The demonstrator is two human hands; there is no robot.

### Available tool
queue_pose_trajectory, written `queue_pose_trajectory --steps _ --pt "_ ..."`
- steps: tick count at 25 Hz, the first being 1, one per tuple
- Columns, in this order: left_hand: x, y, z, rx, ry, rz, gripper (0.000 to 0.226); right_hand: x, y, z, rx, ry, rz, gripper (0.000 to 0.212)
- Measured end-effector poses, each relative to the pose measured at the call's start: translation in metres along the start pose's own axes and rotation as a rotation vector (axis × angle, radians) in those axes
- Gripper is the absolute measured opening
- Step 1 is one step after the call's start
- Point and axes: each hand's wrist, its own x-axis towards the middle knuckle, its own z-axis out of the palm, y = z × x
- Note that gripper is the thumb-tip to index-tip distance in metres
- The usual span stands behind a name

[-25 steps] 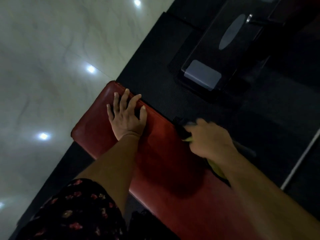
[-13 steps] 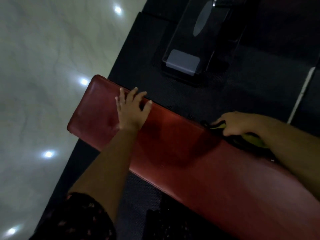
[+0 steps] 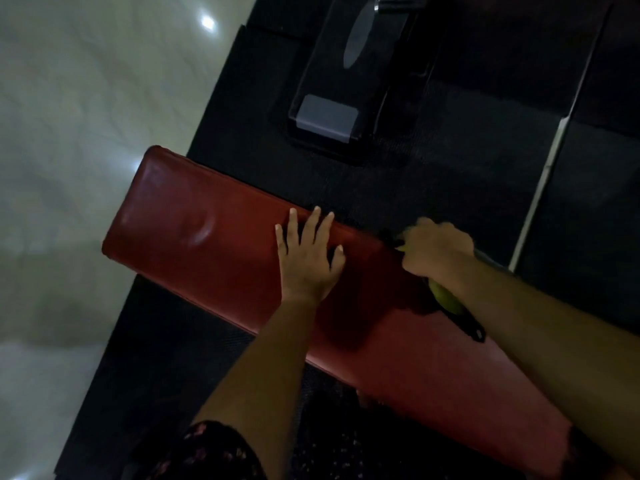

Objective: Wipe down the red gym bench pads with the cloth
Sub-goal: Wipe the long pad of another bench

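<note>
- Left hand (image 3: 308, 261) has slid along the pad (image 3: 207, 237), away from its end, closing on the right hand (image 3: 436, 252).
- Left fingers (image 3: 320, 223) spread straight, flat on the pad's far edge.
- Right fingers (image 3: 420, 230) curled round the yellow-green cloth (image 3: 445, 297), at that same edge.

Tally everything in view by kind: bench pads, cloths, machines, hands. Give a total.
Red bench pad: 1
Yellow-green cloth: 1
Black machine: 1
Hands: 2 (left hand flat on the pad, right hand gripping the cloth)
Total: 5
</note>
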Motion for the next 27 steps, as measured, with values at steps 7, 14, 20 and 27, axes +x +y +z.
queue_pose_trajectory --steps 7,14,20,27 --pt "-0.001 0.007 0.007 -0.004 0.066 -0.049 0.062 -0.004 0.033 0.017 0.071 0.097 -0.258 0.059" --pt "-0.009 0.069 0.011 -0.132 0.011 -0.118 0.051 -0.011 0.060 0.028 0.024 0.020 -0.082 0.052" --pt "-0.042 0.104 0.032 -0.018 0.007 0.035 0.055 -0.047 0.118 0.058 0.208 0.041 -0.166 0.059" --pt "-0.051 0.155 0.041 0.094 -0.188 0.304 0.063 -0.053 0.118 0.068 0.097 0.055 0.112 0.050"
